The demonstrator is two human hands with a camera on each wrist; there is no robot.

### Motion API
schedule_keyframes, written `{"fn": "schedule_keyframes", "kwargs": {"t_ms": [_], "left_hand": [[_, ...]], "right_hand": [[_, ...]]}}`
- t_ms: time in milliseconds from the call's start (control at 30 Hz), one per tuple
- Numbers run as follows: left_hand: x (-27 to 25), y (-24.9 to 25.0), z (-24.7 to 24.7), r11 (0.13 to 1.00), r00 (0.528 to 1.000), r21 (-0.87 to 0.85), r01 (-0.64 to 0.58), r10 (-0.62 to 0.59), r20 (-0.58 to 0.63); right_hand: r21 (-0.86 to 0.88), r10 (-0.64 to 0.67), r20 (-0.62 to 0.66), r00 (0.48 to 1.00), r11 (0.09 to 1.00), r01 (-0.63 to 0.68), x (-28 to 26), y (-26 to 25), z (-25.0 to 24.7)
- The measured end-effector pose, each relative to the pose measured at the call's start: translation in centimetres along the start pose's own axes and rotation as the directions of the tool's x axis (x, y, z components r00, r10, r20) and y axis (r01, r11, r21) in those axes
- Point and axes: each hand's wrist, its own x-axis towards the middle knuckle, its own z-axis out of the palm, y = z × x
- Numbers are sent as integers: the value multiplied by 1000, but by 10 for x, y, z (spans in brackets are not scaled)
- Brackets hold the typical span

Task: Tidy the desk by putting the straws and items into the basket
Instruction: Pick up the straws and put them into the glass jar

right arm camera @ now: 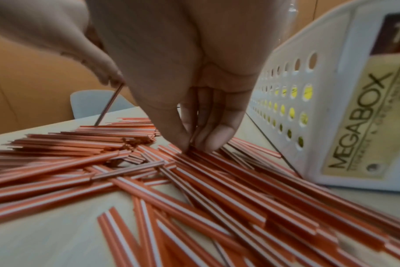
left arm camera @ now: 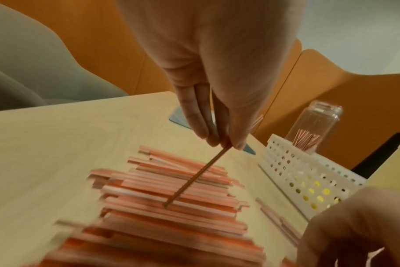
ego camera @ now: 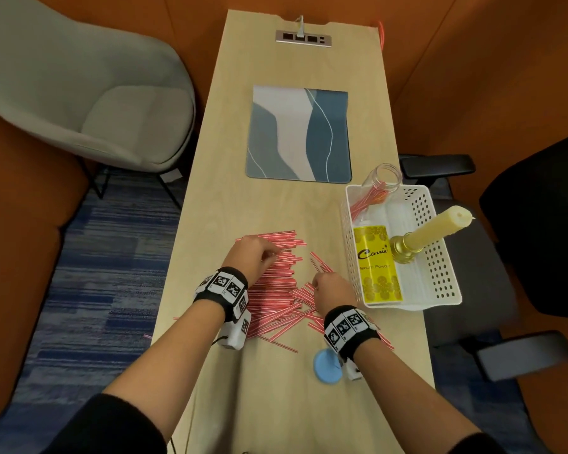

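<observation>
- The straws (ego camera: 277, 290), red with white stripes, lie in a loose heap on the near half of the desk (ego camera: 276, 204), some in a tidy row at the far left of the heap, others scattered crosswise to the right and nearer.
- The left hand (ego camera: 251, 253) pinches a single straw (left arm camera: 198, 178) between thumb and fingers; the straw slants down with its lower end touching the heap.
- The right hand (ego camera: 332, 291) reaches down with thumb and fingertips (right arm camera: 213, 137) closed together on straws at the right side of the heap, just beside the basket.
- The white perforated basket (ego camera: 440, 257) stands at the right edge of the desk. It holds a yellow talcum powder bottle (ego camera: 376, 263), a candle in a gold holder (ego camera: 427, 232), and a clear jar (ego camera: 382, 180) tilted in its far corner with straws in it.
- A blue lid (ego camera: 325, 367) lies on the desk near the right wrist.
- A blue and grey mat (ego camera: 299, 132) lies further off in the middle of the desk.
</observation>
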Motion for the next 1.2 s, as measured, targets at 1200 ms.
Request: {"fn": "schedule_keyframes", "kwargs": {"t_ms": [1200], "left_hand": [[149, 126, -24, 958, 972, -198, -207, 179, -150]], "right_hand": [[691, 92, -602, 794, 559, 459, -36, 79, -208]]}}
